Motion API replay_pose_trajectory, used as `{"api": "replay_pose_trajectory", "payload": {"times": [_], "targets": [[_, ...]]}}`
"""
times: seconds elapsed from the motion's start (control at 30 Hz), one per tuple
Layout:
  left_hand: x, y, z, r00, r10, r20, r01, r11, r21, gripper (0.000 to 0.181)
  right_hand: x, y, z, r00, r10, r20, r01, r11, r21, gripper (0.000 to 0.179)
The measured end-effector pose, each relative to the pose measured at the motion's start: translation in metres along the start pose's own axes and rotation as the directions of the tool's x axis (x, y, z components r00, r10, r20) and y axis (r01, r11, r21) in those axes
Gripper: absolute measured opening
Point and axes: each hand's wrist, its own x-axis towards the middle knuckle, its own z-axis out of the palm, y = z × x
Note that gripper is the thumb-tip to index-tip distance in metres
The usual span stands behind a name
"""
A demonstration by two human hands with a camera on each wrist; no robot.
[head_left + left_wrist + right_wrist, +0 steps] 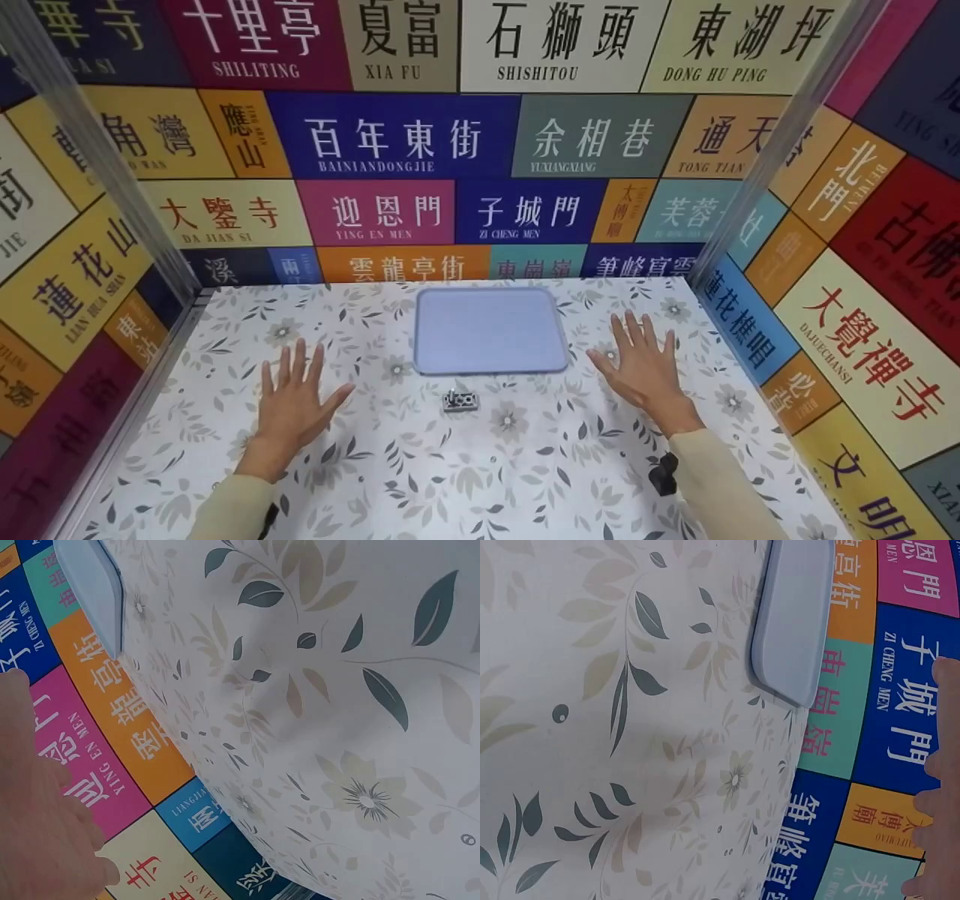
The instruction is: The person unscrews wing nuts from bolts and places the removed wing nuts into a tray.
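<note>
At left, the left hand (pixel 294 401) is spread wide, fingers straight, holding nothing. To its right, on the worktop (pixel 375 487), lies the small grey block (pixel 460 402), its long axis running roughly side to side; the left hand's thumb looks somewhat nearer to it than the right's. The pale blue tray (pixel 490 331) lies just beyond the block, reaching farther right. Last comes the right hand (pixel 643 364), equally spread and holding nothing, with the block to its left and slightly nearer the person. Neither wrist view shows the block; both crop the tray. The block's fine detail and whether either hand touches the worktop are unclear.
</note>
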Motion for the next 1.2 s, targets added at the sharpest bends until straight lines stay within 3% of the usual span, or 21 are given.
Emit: {"api": "replay_pose_trajectory", "payload": {"times": [0.9, 1.2], "targets": [[-0.001, 0.019, 0.006, 0.997, 0.053, -0.056, -0.057, 0.996, -0.068, 0.086, -0.003, -0.025, 0.014, 0.998, -0.06, -0.01, 0.06, 0.996, 0.071, 0.087], [-0.003, 0.027, 0.012, 0.996, 0.075, -0.049, -0.078, 0.995, -0.069, 0.085, -0.003, -0.035, 0.018, 0.997, -0.08, -0.014, 0.081, 0.995, 0.052, 0.085]]}}
